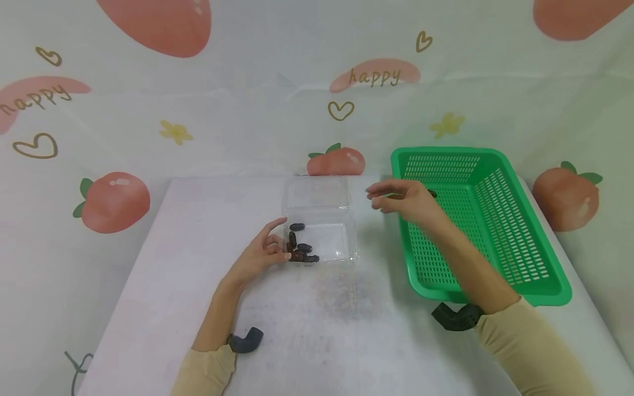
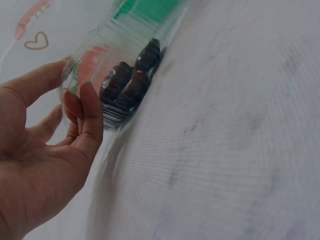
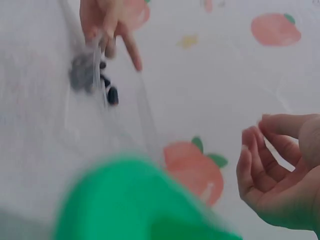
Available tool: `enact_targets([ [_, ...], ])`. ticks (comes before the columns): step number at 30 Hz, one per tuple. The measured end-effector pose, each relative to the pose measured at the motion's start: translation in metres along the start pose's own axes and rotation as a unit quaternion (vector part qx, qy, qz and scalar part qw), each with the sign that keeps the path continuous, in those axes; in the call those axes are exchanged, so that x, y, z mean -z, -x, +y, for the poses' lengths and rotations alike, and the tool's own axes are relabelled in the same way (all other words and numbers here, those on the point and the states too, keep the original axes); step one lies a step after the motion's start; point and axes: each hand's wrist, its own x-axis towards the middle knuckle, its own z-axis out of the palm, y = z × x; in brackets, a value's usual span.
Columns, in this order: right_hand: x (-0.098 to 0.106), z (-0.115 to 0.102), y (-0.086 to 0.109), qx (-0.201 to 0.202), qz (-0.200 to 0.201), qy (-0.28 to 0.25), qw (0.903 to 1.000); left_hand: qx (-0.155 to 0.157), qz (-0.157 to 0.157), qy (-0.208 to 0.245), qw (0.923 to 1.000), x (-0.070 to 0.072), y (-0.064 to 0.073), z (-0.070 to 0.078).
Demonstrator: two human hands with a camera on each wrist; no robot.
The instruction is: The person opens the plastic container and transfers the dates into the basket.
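Dark pieces (image 1: 297, 226): several oblong ones, all seen at the left side of the clear box (image 1: 331, 242), most bunched in its near-left corner.
Pieces' long axes: mixed. Farthest one lies left-right; the next nearer points away from the person; the one at the cluster's right end lies roughly left-right. Reddish-brown one in the corner partly covered, axis unclear.
Pieces from right hand (image 1: 410, 202): left and nearer the person, well apart.
Pieces from left hand (image 1: 260, 252): just to its right; left hand is the nearer one.
Clear box: on the table (image 1: 198, 236), between the two hands; base longer left-right, lid (image 1: 317, 193) folded back on the far side, toward the backdrop (image 1: 247, 110).
Left hand: holds the box's left end, index finger at the far-left corner, thumb at the near-left; other fingers bent.
Right hand: in the air between box and basket, fingers pointing left toward the box; thumb and fingertips close, narrow gap, nothing seen held.
Green basket (image 1: 550, 297): right of the box, under the right forearm; long axis runs away from the person, near end angled right.
Piece in basket (image 1: 433, 193): one dark bit by the far-left wall, just behind the right hand, partly hidden; axis can't be told.
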Motion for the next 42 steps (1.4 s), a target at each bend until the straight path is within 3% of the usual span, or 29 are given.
enact_targets([
  [7, -0.031, -0.009, 0.006, 0.002, -0.028, 0.006, 0.9996, 0.002, 0.000, -0.003, 1.0000, 0.000, 0.001, 0.001],
  [24, -0.101, 0.012, 0.001, 0.009, -0.037, 0.016, 0.9991, 0.001, 0.005, -0.005, 1.0000, -0.001, 0.000, 0.001],
  [31, -0.118, 0.024, -0.006, 0.018, -0.031, 0.050, 0.9981, 0.002, 0.005, -0.006, 1.0000, 0.000, 0.000, 0.001],
  [35, -0.124, 0.035, -0.016, 0.026, -0.054, 0.050, 0.9970, 0.003, 0.007, -0.005, 1.0000, 0.000, 0.000, 0.001],
  [42, -0.133, 0.040, -0.027, 0.016, -0.087, 0.120, 0.9889, 0.008, 0.005, 0.002, 1.0000, -0.001, -0.001, 0.001],
])
